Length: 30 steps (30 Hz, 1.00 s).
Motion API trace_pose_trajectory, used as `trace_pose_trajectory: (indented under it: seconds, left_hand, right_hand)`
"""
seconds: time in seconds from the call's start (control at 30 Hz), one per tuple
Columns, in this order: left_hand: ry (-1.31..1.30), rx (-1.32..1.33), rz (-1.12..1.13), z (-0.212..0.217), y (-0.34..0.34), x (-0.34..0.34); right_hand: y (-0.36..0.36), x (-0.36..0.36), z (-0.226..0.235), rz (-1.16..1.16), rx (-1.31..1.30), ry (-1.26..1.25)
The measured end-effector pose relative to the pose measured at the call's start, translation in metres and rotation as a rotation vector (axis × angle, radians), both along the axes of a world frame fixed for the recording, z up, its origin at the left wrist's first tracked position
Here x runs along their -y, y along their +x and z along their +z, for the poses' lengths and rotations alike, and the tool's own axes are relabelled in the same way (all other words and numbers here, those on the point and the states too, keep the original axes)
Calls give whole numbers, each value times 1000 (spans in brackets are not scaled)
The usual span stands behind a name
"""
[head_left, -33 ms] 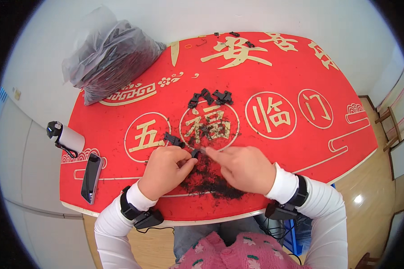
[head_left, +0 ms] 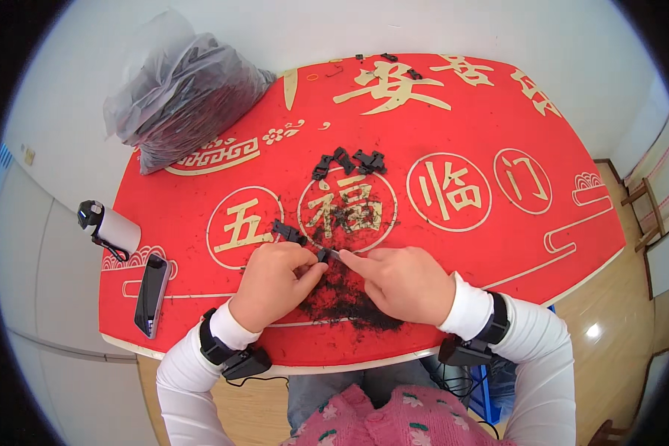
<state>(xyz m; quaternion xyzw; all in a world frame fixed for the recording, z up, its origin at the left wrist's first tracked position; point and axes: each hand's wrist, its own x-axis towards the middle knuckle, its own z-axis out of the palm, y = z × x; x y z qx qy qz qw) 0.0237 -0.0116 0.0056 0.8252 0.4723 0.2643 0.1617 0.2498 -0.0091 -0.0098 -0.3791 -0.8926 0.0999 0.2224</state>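
Red-clothed table (head_left: 498, 245), and we are working at its near edge over a patch of dark crumbs (head_left: 346, 301).
Our left hand (head_left: 275, 282) and right hand (head_left: 401, 282) pinch one small black clip (head_left: 324, 255); several clips (head_left: 349, 161) lie mid-table, and the grey bag (head_left: 178, 89) at the far-left corner looks full, so much seems left.

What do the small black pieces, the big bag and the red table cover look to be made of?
Small black pieces: likely moulded plastic, matte, with crisp angular shapes. Big bag: thin translucent plastic film, crinkled and glossy, dark contents showing through. Red table cover: smooth printed sheet, perhaps felt or vinyl; the view leaves it open.
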Motion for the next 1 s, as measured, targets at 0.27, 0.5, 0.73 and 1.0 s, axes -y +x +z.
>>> trace_pose_trajectory:
  seconds: [0.27,0.5,0.73,1.0]
  left_hand:
    - [28,-20,-11,1,0,-1]
    - [40,-23,-17,0,0,-1]
    - [20,-18,-12,1,0,0]
    - [42,-39,-31,0,-2,-1]
  right_hand:
    - [-1,2,4,21,-1,-50]
    - [-1,2,7,-10,21,-70]
    - [-2,-1,1,94,-110,-175]
    - [2,-12,-6,194,-640,-1082]
